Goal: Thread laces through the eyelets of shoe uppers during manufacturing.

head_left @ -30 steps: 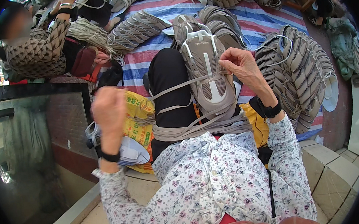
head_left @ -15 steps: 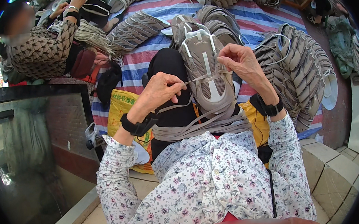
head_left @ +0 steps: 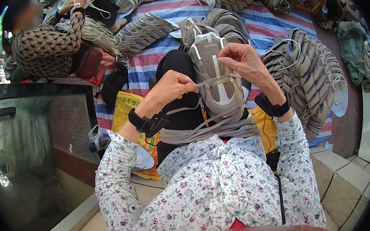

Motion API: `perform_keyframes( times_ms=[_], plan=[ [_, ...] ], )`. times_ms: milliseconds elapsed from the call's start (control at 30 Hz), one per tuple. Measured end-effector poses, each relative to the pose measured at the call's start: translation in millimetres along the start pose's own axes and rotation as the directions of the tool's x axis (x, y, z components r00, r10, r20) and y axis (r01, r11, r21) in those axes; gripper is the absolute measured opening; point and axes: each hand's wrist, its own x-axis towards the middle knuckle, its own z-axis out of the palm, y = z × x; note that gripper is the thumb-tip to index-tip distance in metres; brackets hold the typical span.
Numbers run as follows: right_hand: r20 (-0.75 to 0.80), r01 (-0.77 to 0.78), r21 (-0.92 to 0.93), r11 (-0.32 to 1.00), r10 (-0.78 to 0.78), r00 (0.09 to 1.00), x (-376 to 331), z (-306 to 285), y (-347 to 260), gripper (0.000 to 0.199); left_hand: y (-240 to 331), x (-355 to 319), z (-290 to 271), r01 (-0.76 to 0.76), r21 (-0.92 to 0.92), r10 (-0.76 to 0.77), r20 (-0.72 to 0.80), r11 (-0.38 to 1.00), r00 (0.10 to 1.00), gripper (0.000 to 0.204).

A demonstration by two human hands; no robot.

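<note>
A grey-beige sneaker upper (head_left: 206, 61) with white trim lies over my knees, its toe end toward me. A flat grey shoelace (head_left: 207, 83) crosses its front. My left hand (head_left: 174, 88) is closed in a pinch on one end of this lace, left of the upper, and the lace runs taut from it. Over the upper's right side, my right hand (head_left: 243, 64) is closed, thumb against curled fingers, at the lace's other part; its fingers partly hide the lace there. More loose grey laces (head_left: 208, 133) lie across my lap.
Stacks of similar uppers lie right (head_left: 302, 74), beyond my knees (head_left: 230, 25) and far left (head_left: 145, 33) on a striped sheet (head_left: 141, 68). A yellow bag (head_left: 125, 109) lies by my left leg. A glass-panelled frame (head_left: 38, 146) stands left; another person (head_left: 49, 46) sits at far left.
My left hand has shifted slightly right, nearer the upper, still pinching the lace. My right hand has moved a little left over the upper. The view has tilted slightly.
</note>
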Motion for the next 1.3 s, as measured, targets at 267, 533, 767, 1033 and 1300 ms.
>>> perform_keyframes(
  times_ms=[267,533,767,1033,1300],
  plan=[
    [0.117,0.019,-0.112,0.994,-0.006,0.993,11,-5,-12,0.016,57,-44,-26,0.025,0.072,-0.035,0.143,0.997,0.989,0.025],
    [0.548,0.213,0.462,0.861,-0.466,0.695,46,71,-80,0.029,141,-115,-42,-0.15,0.133,0.156,-0.038,0.98,0.987,0.027],
    [0.627,0.16,0.277,0.947,-0.305,0.717,42,72,-100,0.025,127,-143,-51,-0.245,0.098,0.259,-0.182,0.965,0.949,0.028],
    [0.367,0.224,-0.32,0.92,-0.098,0.925,31,-45,-37,0.027,-1,-165,-68,-0.012,-0.015,0.007,-0.289,1.0,0.957,0.021],
    [0.128,-0.058,-0.407,0.912,0.119,0.985,0,-101,3,0.02,-93,-164,-54,0.137,-0.084,-0.158,-0.375,0.987,0.913,0.025]
  ],
)
